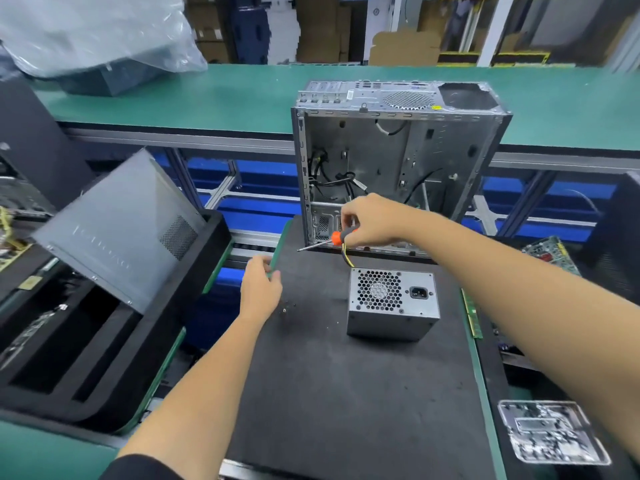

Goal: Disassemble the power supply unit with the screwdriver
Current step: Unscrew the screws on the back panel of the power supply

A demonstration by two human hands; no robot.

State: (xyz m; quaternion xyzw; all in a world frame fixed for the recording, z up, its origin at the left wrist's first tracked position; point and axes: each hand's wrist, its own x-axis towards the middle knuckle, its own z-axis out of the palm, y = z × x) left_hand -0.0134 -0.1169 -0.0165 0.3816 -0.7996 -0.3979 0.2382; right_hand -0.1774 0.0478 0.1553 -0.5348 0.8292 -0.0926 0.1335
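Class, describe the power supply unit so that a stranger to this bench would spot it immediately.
Start at the black mat in the centre, before the open computer case. On it sits the power supply unit, a small grey metal box. Its honeycomb fan grille and black mains socket set it apart.

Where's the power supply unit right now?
The grey metal power supply unit sits on the black foam mat, right of centre, just in front of the open computer case.
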